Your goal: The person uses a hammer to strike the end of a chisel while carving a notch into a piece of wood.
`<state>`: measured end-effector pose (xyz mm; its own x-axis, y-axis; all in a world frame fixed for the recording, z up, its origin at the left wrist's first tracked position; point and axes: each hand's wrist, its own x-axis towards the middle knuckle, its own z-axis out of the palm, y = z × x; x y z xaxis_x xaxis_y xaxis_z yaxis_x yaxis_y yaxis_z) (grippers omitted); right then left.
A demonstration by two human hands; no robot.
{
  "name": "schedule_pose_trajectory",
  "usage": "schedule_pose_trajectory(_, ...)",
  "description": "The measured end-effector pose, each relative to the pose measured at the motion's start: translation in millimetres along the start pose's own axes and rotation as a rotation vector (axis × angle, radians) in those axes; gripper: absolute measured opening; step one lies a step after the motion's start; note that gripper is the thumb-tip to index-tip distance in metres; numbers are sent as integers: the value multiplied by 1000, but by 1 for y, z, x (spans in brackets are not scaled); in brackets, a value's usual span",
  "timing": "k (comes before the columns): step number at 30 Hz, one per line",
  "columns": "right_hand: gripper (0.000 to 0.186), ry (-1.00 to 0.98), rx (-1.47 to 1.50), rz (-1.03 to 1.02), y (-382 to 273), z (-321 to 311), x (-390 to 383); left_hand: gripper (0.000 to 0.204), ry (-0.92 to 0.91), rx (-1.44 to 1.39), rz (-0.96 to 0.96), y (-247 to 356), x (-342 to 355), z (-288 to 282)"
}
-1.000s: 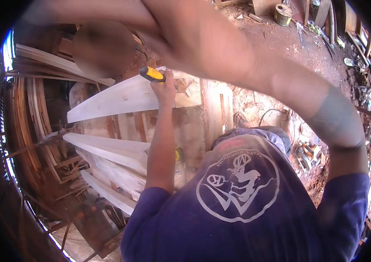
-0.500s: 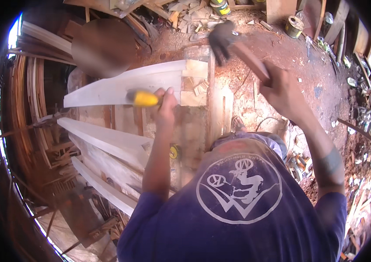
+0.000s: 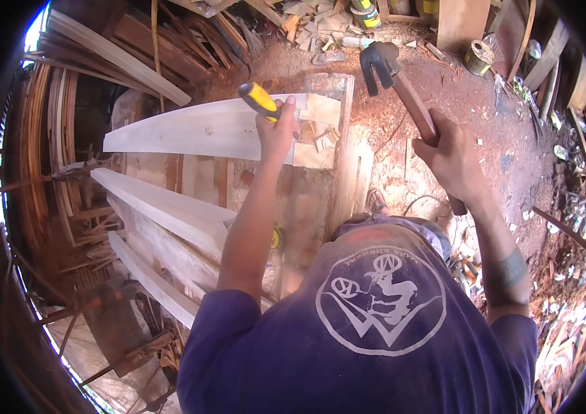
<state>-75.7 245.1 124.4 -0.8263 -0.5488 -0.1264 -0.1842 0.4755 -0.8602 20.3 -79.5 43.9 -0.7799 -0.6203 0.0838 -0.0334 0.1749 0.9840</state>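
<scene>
My left hand (image 3: 277, 136) is closed around a chisel (image 3: 259, 101) with a yellow and black handle. The handle tilts up to the left, and its blade is mostly hidden by my fingers, pointing to the cut end of a pale timber (image 3: 200, 129). Joints are cut into that end, where small wood chips (image 3: 325, 141) lie. To the right, my right hand (image 3: 450, 159) grips the wooden handle of a claw hammer (image 3: 413, 103). Its dark head is raised, apart from the chisel and the timber.
Two more pale timbers, a middle one (image 3: 162, 207) and a nearer one (image 3: 151, 281), lie on the wooden bench (image 3: 342, 176). A yellow tape measure (image 3: 276, 237) sits partly behind my left forearm. Tins (image 3: 479, 58) and wood scraps (image 3: 310, 31) lie on the floor; boards lean at left.
My left hand has brought the chisel up and rightward, closer to the timber's cut end. The hammer remains raised and appears farther right and slightly lower. The whole view has shifted a little.
</scene>
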Motion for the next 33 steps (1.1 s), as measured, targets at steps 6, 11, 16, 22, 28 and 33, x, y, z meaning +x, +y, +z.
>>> schedule_pose_trajectory(6,22,19,-62,-15,0,1,7,36,-1,71,-8,-20,-2,1)
schedule_pose_trajectory(11,9,402,-217,-793,-67,-43,54,36,18,84,-38,-3,-4,9)
schedule_pose_trajectory(16,9,117,-16,-484,-162,-45,25,36,37,85,-4,-13,-8,2)
schedule_pose_trajectory(22,39,-164,-700,-665,-110,6,52,37,11,122,25,-19,-7,6)
schedule_pose_trajectory(28,25,139,-310,-848,-138,-11,62,39,24,142,49,-10,-14,0)
schedule_pose_trajectory(33,33,-213,-596,-543,-88,21,47,38,-35,56,58,-8,-13,13)
